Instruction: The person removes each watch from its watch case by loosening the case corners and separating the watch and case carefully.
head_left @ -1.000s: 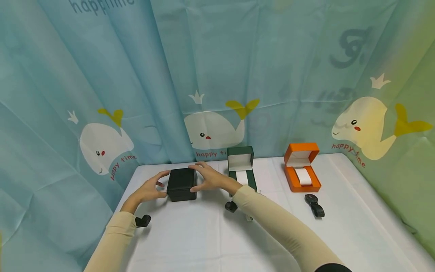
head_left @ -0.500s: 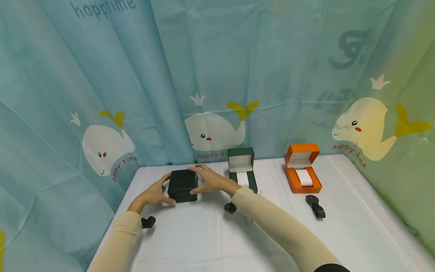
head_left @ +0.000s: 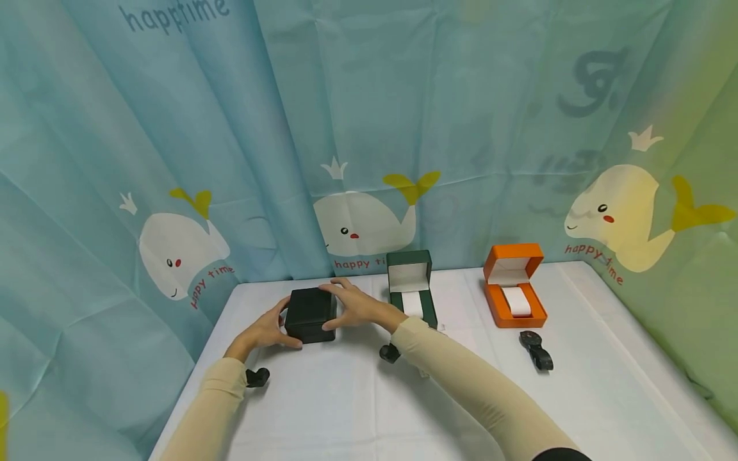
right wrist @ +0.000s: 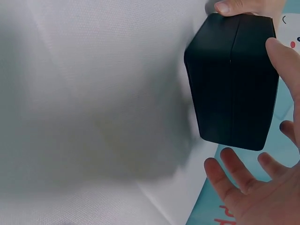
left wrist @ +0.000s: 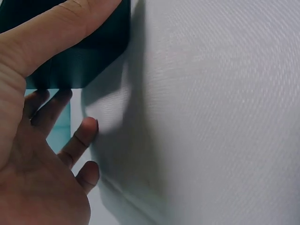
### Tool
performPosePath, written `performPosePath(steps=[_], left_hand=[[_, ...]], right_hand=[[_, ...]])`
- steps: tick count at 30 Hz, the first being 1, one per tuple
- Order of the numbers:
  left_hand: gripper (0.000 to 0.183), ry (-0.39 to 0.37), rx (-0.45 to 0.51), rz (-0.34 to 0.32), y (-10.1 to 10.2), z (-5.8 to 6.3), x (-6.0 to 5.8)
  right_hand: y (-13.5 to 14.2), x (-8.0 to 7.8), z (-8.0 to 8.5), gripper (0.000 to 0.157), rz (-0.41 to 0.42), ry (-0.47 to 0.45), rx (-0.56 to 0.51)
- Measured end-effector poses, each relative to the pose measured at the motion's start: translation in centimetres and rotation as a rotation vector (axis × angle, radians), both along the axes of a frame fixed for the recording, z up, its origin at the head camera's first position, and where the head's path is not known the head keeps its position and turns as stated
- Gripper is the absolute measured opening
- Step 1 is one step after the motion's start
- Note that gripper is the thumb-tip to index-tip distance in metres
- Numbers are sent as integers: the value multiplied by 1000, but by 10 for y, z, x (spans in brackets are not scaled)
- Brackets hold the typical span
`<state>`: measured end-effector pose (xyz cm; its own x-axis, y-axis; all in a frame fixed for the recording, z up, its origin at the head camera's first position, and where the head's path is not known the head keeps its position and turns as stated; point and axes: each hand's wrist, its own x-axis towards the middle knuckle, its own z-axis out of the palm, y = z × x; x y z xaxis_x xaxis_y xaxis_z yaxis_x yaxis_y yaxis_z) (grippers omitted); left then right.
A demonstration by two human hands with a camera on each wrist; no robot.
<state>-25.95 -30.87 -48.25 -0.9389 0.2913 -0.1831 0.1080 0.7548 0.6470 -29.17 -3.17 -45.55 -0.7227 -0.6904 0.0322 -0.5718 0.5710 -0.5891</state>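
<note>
In the head view a black watch box (head_left: 310,314), its lid down, stands at the back left of the white table. My left hand (head_left: 268,328) grips its left side, thumb along the front and fingers at the left and back. The left wrist view shows that thumb (left wrist: 61,30) lying across the box (left wrist: 89,58). On the other side my right hand (head_left: 355,306) spans the right end between thumb and index finger. Its thumb sits at the lid edge of the box (right wrist: 232,89) in the right wrist view, where the remaining fingers (right wrist: 232,176) are spread.
Right of the box, an open green watch box (head_left: 408,257) with a white cushion stands partly behind the right forearm. An open orange watch box (head_left: 500,312), also cushioned in white, is farther right. A black watch (head_left: 536,351) lies before it. A whale-print curtain (head_left: 369,128) hangs behind.
My left hand has moved right, its thumb coming onto the front of the black watch box and its fingers closer round the side. The right hand has hardly moved.
</note>
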Motion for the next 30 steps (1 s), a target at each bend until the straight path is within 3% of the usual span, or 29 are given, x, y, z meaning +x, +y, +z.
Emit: performPosePath(steps=[9, 15, 25, 30], left_hand=[[127, -5, 67, 16, 0, -6, -1], [127, 15, 76, 1, 0, -6, -2], [127, -8, 33, 33, -1, -8, 0], [124, 4, 72, 21, -1, -10, -3]], right_hand=[[-7, 1, 0, 95, -5, -11, 52], [-12, 0, -4, 97, -17, -11, 73], [-15, 1, -3, 98, -39, 4, 99], [-15, 2, -1, 97, -59, -7, 80]])
